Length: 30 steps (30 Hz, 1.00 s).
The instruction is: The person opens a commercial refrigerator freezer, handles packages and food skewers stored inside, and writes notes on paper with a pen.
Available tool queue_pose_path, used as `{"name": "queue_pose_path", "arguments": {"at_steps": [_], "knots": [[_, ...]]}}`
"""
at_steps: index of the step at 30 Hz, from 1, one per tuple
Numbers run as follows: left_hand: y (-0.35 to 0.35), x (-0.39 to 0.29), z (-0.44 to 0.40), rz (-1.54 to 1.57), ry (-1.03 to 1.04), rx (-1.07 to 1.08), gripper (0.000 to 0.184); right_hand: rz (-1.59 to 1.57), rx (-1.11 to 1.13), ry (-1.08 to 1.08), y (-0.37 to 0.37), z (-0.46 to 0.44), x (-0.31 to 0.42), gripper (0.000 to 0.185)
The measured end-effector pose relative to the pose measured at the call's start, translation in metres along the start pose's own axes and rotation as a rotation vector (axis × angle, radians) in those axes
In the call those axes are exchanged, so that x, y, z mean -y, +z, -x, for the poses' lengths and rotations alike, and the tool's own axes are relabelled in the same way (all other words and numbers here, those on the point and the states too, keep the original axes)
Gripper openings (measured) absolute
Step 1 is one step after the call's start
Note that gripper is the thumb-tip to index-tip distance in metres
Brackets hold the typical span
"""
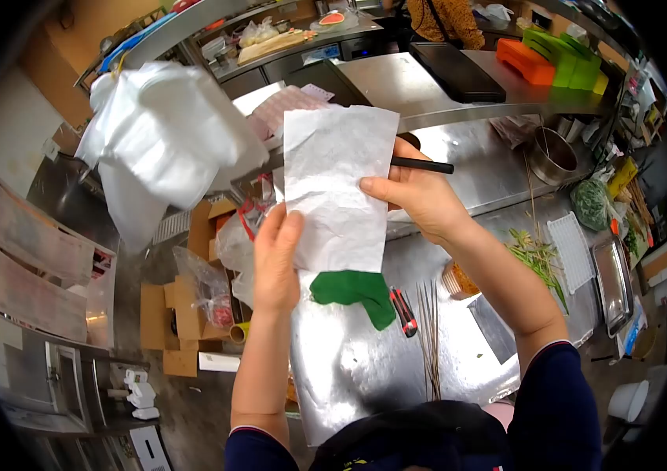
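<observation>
A creased sheet of white paper (337, 173) is held up in front of me, over the metal worktable (349, 377). My left hand (277, 255) pinches its lower left edge between thumb and fingers. My right hand (420, 196) grips the right edge, thumb on the face, and also holds a slim black pen-like stick (431, 165) pointing right. Below the paper a green cloth (361, 294) lies on the table, partly covered by the sheet. Beside it are a red and black box cutter (404, 314) and several long thin sticks (429, 337).
White plastic bags (169, 133) hang at the upper left. Open cardboard boxes (165, 314) stand left of the table. Green stems (533, 263), a white rack (571, 243) and a metal pot (552, 153) are at the right. Another person (443, 23) is at the back.
</observation>
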State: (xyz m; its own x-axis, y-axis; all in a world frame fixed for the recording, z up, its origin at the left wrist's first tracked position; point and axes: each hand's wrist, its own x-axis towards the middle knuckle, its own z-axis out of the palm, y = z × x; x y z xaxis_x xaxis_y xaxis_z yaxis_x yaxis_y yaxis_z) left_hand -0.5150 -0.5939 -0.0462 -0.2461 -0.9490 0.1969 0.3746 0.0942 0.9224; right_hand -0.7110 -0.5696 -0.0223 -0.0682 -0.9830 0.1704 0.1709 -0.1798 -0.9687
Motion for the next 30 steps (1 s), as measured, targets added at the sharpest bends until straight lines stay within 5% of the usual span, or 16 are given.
{"name": "queue_pose_path", "arguments": {"at_steps": [9, 13, 15, 22, 30], "knots": [[-0.012, 0.043, 0.066, -0.008, -0.421, 0.144, 0.032, -0.08, 0.022, -0.074, 0.008, 0.039, -0.055, 0.028], [-0.018, 0.066, 0.092, 0.264, -0.492, -0.076, 0.04, 0.392, 0.143, -0.092, 0.015, 0.065, -0.078, 0.022], [-0.029, 0.082, 0.105, 0.336, -0.497, -0.194, 0.042, 0.364, 0.244, -0.1, 0.019, 0.063, -0.08, 0.021], [-0.098, 0.099, 0.133, 0.101, -0.519, -0.502, 0.037, 0.822, -0.148, -0.557, -0.014, -0.067, -0.049, 0.025], [-0.111, 0.114, 0.179, 0.074, -0.679, -0.579, 0.037, 0.743, -0.486, -0.599, -0.101, -0.086, -0.069, 0.017]]}}
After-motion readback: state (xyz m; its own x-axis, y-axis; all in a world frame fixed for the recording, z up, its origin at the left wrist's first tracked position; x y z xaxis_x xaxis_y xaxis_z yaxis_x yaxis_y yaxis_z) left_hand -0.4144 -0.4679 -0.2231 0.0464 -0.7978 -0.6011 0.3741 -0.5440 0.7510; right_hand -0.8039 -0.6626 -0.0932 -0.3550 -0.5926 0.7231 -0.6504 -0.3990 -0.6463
